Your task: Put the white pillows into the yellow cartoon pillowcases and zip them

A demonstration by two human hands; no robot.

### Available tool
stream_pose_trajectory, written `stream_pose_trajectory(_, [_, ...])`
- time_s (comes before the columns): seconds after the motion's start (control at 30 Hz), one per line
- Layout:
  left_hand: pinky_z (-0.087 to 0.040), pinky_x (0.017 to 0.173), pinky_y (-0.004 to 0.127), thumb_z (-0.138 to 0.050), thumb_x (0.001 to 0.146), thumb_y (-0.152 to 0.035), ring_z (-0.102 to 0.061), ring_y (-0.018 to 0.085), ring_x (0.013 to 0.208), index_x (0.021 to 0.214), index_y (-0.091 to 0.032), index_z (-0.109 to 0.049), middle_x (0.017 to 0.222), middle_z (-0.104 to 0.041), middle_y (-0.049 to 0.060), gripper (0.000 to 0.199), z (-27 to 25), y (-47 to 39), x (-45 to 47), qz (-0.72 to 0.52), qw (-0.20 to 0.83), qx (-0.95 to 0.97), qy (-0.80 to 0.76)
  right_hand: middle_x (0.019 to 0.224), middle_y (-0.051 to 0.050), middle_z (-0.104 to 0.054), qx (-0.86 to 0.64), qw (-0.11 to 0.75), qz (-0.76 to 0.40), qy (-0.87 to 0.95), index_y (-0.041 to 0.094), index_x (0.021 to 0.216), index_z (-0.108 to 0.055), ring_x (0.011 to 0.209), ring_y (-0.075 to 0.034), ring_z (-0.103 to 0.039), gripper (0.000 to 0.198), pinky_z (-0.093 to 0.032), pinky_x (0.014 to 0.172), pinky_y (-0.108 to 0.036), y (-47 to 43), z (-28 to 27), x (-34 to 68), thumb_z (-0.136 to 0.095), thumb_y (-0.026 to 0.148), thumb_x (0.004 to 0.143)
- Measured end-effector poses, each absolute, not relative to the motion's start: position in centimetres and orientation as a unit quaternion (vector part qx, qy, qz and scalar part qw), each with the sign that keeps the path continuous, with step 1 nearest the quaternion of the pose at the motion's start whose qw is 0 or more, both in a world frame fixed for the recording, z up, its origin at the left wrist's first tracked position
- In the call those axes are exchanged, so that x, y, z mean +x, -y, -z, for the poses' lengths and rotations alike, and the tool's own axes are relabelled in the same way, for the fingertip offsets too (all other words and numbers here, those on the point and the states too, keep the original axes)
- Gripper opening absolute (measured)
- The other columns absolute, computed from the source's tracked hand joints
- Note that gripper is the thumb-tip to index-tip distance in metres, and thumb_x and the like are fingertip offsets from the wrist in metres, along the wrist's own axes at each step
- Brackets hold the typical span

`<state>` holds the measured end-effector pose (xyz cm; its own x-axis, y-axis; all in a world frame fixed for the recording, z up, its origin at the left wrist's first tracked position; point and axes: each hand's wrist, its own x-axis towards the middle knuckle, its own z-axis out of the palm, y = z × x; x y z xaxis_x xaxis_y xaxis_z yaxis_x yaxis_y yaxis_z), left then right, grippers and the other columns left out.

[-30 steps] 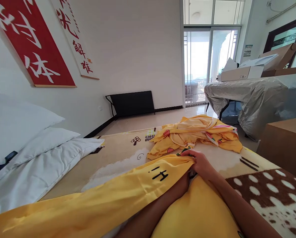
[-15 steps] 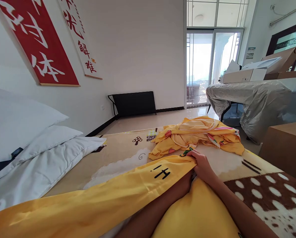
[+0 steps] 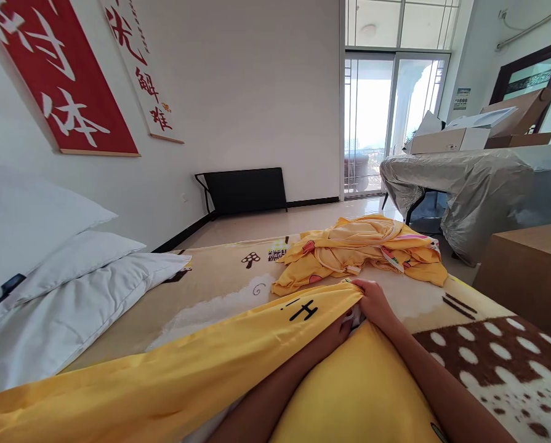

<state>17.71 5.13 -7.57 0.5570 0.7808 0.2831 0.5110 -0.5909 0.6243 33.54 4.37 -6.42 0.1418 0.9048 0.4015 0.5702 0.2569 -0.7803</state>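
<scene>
A long yellow pillowcase point(image 3: 173, 363) with a black "Hi" print stretches across the front of the bed. My right hand point(image 3: 374, 303) is closed on its upper edge and pulls it taut to a point. Below that edge, my left hand point(image 3: 344, 329) reaches in between the printed layer and a rounded yellow part point(image 3: 353, 394) nearer to me. Its fingers are mostly hidden by the cloth. A bit of white material point(image 3: 356, 315) shows between my two hands. Beyond them lies a crumpled yellow cloth point(image 3: 358, 246) with fruit prints.
White pillows point(image 3: 72, 246) are stacked at the left on the patterned bed sheet point(image 3: 220, 301). A brown cardboard box point(image 3: 529, 258) stands at the bed's right side. Behind it, a plastic-covered table point(image 3: 469, 169) carries opened boxes. A folded black frame point(image 3: 242, 192) leans against the wall.
My right hand still grips the edge, which is now drawn tighter. My left hand has shifted slightly, and more white material shows beside it. The view has turned slightly.
</scene>
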Motion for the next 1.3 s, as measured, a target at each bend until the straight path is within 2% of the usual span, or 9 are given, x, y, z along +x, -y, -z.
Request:
stream_pose_trajectory(0.1, [-0.02,0.111,0.06,-0.052,0.082,-0.042,-0.038,0.035,0.131,0.128,-0.024,-0.053,0.136,-0.051,0.009,0.05,6.8,-4.7,16.7,-0.277,0.252,0.814,-0.443,0.063,0.0,-0.062,-0.563,0.505,-0.243,0.608,0.015,0.072,-0.068,0.061,-0.014,-0.049,0.03,-0.032,0.054,-0.023,-4.4,6.5,33.6,-0.041,0.019,0.06])
stream_pose_trajectory(0.23, [-0.028,0.111,0.056,-0.048,0.083,-0.051,-0.041,0.031,0.13,0.126,-0.029,-0.054,0.135,-0.053,0.004,0.049,5.6,-4.1,15.9,-0.291,0.254,0.789,-0.477,0.057,0.002,-0.057,-0.533,0.531,-0.337,0.566,0.015,0.069,-0.067,0.054,-0.011,-0.042,0.027,-0.028,0.049,-0.021,-4.3,6.2,33.4,-0.043,0.021,0.057])
stream_pose_trajectory(0.37, [-0.038,0.104,0.053,-0.047,0.083,-0.054,-0.052,0.029,0.119,0.117,-0.032,-0.061,0.123,-0.062,0.003,0.042,4.9,-3.9,16.1,-0.321,0.167,0.807,-0.465,0.048,0.004,-0.05,-0.508,0.537,-0.432,0.517,0.015,0.068,-0.067,0.046,-0.008,-0.036,0.025,-0.027,0.046,-0.021,-3.9,5.5,32.9,-0.046,0.023,0.055])
stream_pose_trajectory(0.6, [-0.035,0.107,0.053,-0.048,0.082,-0.057,-0.051,0.031,0.121,0.121,-0.024,-0.06,0.12,-0.064,0.008,0.052,7.4,-4.4,16.7,-0.324,0.057,0.829,-0.452,0.059,0.0,-0.064,-0.454,0.534,-0.541,0.466,0.014,0.081,-0.071,0.051,-0.012,-0.051,0.03,-0.039,0.053,-0.024,-3.2,4.9,32.4,-0.058,0.029,0.058])
stream_pose_trajectory(0.7, [-0.041,0.105,0.045,-0.042,0.089,-0.048,-0.054,0.025,0.117,0.119,-0.027,-0.06,0.122,-0.063,0.005,0.041,7.7,-4.2,16.5,-0.326,0.043,0.864,-0.381,0.06,-0.001,-0.065,-0.456,0.53,-0.566,0.437,0.014,0.081,-0.071,0.052,-0.013,-0.054,0.03,-0.04,0.053,-0.024,-2.7,4.3,32.2,-0.063,0.032,0.058])
stream_pose_trajectory(0.8, [-0.04,0.106,0.042,-0.036,0.093,-0.034,-0.054,0.02,0.118,0.119,-0.031,-0.058,0.126,-0.06,0.002,0.034,6.6,-3.5,16.4,-0.303,-0.007,0.906,-0.297,0.057,0.0,-0.064,-0.469,0.542,-0.565,0.409,0.014,0.077,-0.07,0.051,-0.012,-0.053,0.028,-0.039,0.051,-0.023,-2.3,3.8,32.0,-0.066,0.032,0.056])
stream_pose_trajectory(1.0, [-0.035,0.107,0.052,-0.037,0.091,-0.03,-0.052,0.028,0.118,0.124,-0.026,-0.053,0.126,-0.059,0.009,0.037,5.2,-2.5,16.4,-0.273,-0.116,0.901,-0.316,0.056,0.001,-0.064,-0.45,0.548,-0.565,0.422,0.013,0.073,-0.07,0.053,-0.012,-0.052,0.023,-0.037,0.052,-0.022,-2.5,4.0,32.0,-0.064,0.026,0.054])
stream_pose_trajectory(1.13, [-0.034,0.108,0.05,-0.037,0.091,-0.031,-0.047,0.027,0.125,0.134,-0.028,-0.044,0.135,-0.052,0.008,0.044,5.1,-2.6,16.7,-0.281,-0.062,0.903,-0.318,0.056,0.002,-0.063,-0.43,0.573,-0.554,0.425,0.014,0.073,-0.07,0.053,-0.012,-0.052,0.022,-0.038,0.053,-0.023,-3.1,4.9,32.1,-0.062,0.023,0.055])
stream_pose_trajectory(1.3, [-0.03,0.11,0.052,-0.035,0.091,-0.037,-0.046,0.028,0.126,0.134,-0.025,-0.046,0.129,-0.057,0.009,0.046,5.3,-2.9,16.9,-0.277,0.053,0.882,-0.378,0.053,0.002,-0.06,-0.447,0.575,-0.543,0.419,0.014,0.074,-0.07,0.048,-0.01,-0.048,0.025,-0.037,0.05,-0.023,-3.5,5.5,32.1,-0.059,0.024,0.055])
